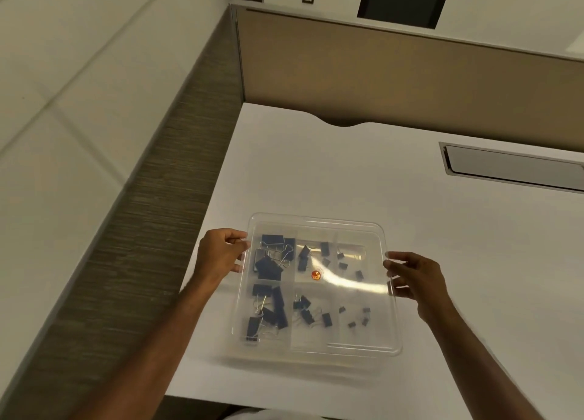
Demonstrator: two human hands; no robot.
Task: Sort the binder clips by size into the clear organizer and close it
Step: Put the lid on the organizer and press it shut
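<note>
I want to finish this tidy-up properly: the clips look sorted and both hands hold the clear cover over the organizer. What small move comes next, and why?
Probably lower the lid straight down onto the organizer and press it shut. The left hand and right hand grip its opposite edges, it sits roughly aligned over the compartments, and the binder clips already lie grouped by size, with none seen on the desk.

An office cubicle: a white desk (379,182) with a recessed cable hatch (512,169) beyond the fingers, fenced by tan fabric partition panels (363,68) and a grey-trimmed side divider (151,198).
</note>
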